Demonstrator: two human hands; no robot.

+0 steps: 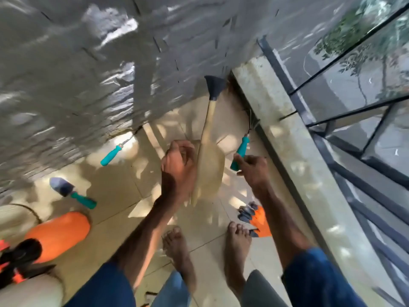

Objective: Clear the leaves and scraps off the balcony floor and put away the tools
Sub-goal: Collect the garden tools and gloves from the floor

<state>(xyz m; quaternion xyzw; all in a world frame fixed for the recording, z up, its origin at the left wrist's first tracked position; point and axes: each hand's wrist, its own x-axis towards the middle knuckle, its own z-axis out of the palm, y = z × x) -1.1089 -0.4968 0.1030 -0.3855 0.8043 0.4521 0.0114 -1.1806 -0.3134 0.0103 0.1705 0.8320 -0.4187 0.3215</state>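
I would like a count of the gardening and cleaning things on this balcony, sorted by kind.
Teal-handled tools: 3
Broom: 1
Orange sprayer: 1
Orange gloves, counted as one heap: 1
Total: 6

Dark blue sleeves cover both upper arms, the left sleeve [104, 286] at lower left of the frame and the right sleeve [318, 278] at lower right, each ending near the elbow. Forearms, left hand [177, 167] and right hand [252, 171] are uncovered. A light blue denim trouser leg [172, 291] shows at bottom centre; the left foot [177, 251] and right foot [238, 247] are bare.
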